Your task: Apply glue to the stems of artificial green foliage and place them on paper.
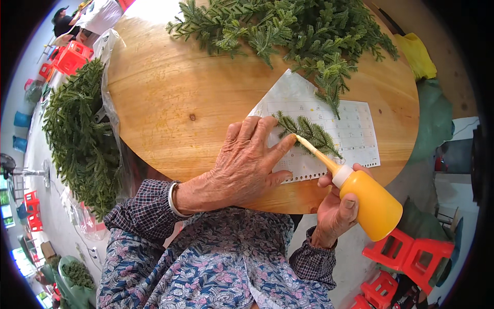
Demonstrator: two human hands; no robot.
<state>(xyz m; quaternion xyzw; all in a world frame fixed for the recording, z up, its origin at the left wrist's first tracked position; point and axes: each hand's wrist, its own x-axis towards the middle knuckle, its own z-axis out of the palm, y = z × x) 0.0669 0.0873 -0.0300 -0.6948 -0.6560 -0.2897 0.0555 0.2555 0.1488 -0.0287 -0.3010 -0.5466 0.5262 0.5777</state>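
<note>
We note yellow bottle (370,203), long axis diagonal, nozzle (322,158) toward far-left edge of counter (164,87); right fingers (350,204) gripping it, left fingers (280,148) spread.

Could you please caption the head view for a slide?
Right hand holds a yellow squeeze bottle near the left hand and a green sprig on paper.

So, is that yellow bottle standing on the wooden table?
No, the right hand holds the yellow bottle tilted, its nozzle pointed toward the left hand.
</note>
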